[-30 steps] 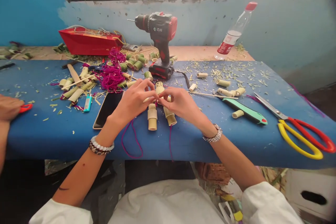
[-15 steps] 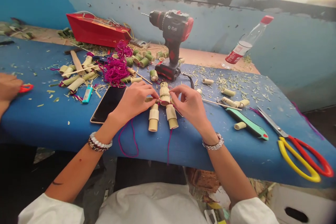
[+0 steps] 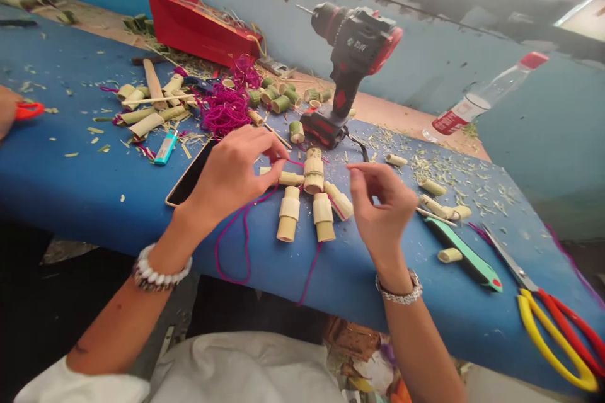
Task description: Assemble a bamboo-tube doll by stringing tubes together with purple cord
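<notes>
A small bamboo figure [image 3: 307, 195] lies flat on the bench [image 3: 80, 182], made of pale cut tubes. Its long axis runs from the round head-and-body tube, pointing toward 12 o'clock and slightly tilted right, down to two parallel leg tubes that point toward the person at 6 o'clock. One short arm tube sticks out toward 9 o'clock and another slants toward 4 o'clock. A magenta cord [image 3: 246, 239] loops from the figure down over the bench edge. The left hand [image 3: 231, 176] sits at the figure's 9 o'clock, its curled fingers [image 3: 269, 152] close around the cord just above the arm tube, though I cannot tell whether they grip it. The right hand [image 3: 382, 208] is raised at the figure's 3 o'clock, its fingers [image 3: 363, 170] slightly parted and holding nothing. Green-flecked shavings and bamboo rings litter the blue bench top. Beyond stand a cordless drill [image 3: 352, 56], a magenta yarn tangle [image 3: 224, 110] and a red paper bag [image 3: 198, 28]. A phone [image 3: 191, 173] and a lighter [image 3: 165, 147] lie at 9 o'clock, with red-and-yellow scissors [image 3: 553, 340] far off at 4 o'clock. Another person's hand [image 3: 7, 107] shows at the left edge, against a peeling blue wall [image 3: 425, 69].
</notes>
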Available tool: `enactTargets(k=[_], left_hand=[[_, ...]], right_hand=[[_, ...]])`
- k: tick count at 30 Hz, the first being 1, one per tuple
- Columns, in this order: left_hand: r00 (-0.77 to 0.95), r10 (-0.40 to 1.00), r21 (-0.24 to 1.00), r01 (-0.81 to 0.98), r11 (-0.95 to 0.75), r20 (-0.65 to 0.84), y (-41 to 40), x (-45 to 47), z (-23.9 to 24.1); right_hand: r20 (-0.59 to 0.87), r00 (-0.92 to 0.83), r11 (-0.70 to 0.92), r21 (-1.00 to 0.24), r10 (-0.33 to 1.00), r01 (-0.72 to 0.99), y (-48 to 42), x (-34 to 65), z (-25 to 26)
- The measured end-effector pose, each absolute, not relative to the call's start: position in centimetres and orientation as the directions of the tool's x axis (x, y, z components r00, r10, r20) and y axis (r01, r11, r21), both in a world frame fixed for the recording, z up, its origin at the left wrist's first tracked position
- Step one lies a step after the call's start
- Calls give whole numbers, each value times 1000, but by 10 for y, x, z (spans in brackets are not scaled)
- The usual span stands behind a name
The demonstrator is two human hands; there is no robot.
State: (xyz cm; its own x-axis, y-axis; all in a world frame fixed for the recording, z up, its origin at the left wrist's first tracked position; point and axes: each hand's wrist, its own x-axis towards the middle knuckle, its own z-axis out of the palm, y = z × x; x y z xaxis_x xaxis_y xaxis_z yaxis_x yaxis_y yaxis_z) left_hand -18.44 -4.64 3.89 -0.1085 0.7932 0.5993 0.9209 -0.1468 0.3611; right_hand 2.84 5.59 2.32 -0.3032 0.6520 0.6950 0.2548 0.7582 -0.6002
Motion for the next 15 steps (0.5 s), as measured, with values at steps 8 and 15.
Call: enactTargets(k=[8, 15], left_hand=[[-251, 791, 455, 890, -38, 557, -97, -160, -9], [-297, 758, 494, 868, -39, 581, -98, -161, -15]], right_hand=[[788, -231, 820, -527, 570, 224, 47, 33, 13], [756, -476, 892, -412, 448, 185, 48, 31, 21]])
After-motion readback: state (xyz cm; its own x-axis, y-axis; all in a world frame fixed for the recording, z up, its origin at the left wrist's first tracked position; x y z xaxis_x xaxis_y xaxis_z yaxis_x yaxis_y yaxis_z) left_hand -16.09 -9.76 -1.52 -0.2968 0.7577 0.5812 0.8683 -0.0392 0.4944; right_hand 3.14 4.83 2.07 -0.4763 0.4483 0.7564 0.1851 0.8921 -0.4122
